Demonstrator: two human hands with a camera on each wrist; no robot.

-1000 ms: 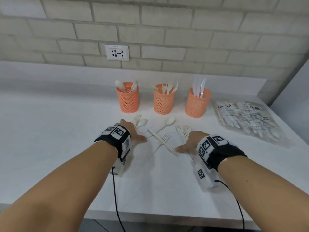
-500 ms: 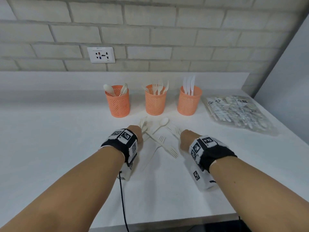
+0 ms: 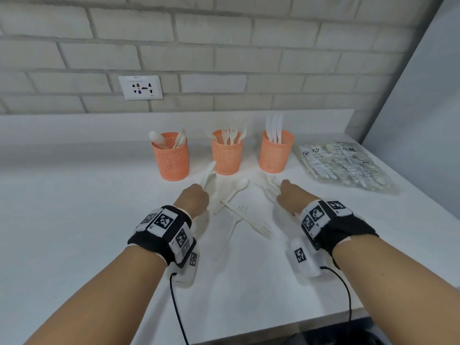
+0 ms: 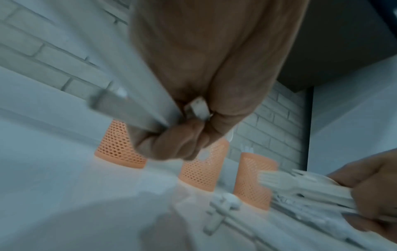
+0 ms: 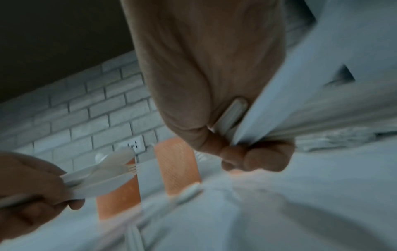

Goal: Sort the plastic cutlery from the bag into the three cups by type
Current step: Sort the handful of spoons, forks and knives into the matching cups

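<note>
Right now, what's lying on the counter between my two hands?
In the head view, between the left hand and the right hand lie a loose spoon and two crossed forks on the white counter.

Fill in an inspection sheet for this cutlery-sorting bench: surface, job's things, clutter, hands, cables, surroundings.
Surface: white counter.
Job's things: three orange cups holding spoons, forks, knives; loose spoon and crossed forks lying on the counter; bag lying flat at right.
Clutter: nothing seen.
Hands: left hand grips mixed cutlery; right hand grips forks.
Cables: black leads from the wrist units.
Surroundings: brick wall, socket.
</note>
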